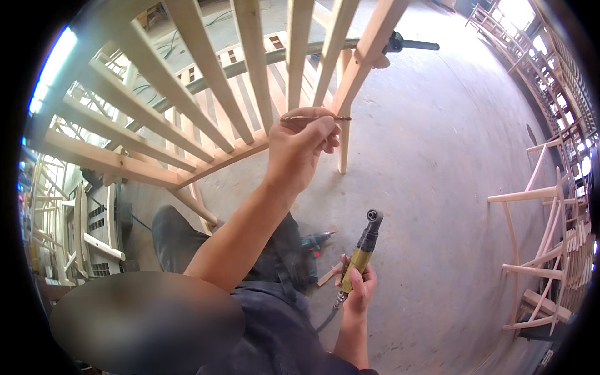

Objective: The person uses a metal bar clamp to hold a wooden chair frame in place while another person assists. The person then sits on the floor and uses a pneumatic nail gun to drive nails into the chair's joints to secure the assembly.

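Note:
My left hand (297,147) is raised in front of a pale wooden slatted frame (244,62), its fingers closed around a thin brown drill bit (342,118). The bit lies nearly level, with its tip sticking out to the right past my fingers. Lower down, my right hand (358,292) grips an angled air tool (357,261) by its yellow-green body. Its black head points up and holds no visible bit, and a hose (328,317) runs from its bottom end. The two hands are well apart.
A long bar clamp (412,44) spans the slatted frame. Beside my legs a green cordless drill (317,240) rests near a small wood strip (329,275). Wooden chair frames (531,269) stand at right, more wooden parts (103,247) at left. Grey concrete floor (431,187) extends between.

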A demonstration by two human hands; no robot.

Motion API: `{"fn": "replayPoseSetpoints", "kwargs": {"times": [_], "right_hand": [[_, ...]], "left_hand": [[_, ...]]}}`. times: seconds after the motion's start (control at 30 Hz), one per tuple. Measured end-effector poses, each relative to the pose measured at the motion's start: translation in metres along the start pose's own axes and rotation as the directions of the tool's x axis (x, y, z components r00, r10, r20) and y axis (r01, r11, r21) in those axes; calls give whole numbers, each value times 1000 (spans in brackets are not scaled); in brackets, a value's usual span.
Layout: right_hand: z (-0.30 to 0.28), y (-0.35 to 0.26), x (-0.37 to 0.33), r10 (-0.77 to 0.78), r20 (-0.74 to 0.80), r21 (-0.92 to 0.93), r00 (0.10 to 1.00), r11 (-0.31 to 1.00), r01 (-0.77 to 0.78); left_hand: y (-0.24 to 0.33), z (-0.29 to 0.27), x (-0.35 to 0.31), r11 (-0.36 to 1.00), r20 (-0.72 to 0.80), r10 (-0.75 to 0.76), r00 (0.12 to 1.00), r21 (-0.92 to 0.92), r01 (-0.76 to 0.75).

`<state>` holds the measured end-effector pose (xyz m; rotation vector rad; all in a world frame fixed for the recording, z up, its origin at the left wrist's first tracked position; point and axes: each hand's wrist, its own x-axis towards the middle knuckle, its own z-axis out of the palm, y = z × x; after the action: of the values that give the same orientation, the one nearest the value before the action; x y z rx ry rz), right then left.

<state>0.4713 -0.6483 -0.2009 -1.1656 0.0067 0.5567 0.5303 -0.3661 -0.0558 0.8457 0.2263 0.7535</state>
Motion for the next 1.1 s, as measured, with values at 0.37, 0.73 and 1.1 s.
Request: {"fn": "replayPoseSetpoints", "kwargs": {"times": [0.37, 0.73, 1.1], "right_hand": [[50, 7, -21, -47, 139, -135, 989, 989, 65], [-89, 170, -26, 53, -336, -593, 940, 764, -255], [-206, 245, -50, -27, -631, -636, 776, 590, -497]], "left_hand": [[50, -42, -48, 980, 73, 64, 995, 183, -76], [81, -261, -192, 721, -103, -262, 959, 640, 266], [134, -348, -246, 894, -404, 29, 914, 419, 157]]}}
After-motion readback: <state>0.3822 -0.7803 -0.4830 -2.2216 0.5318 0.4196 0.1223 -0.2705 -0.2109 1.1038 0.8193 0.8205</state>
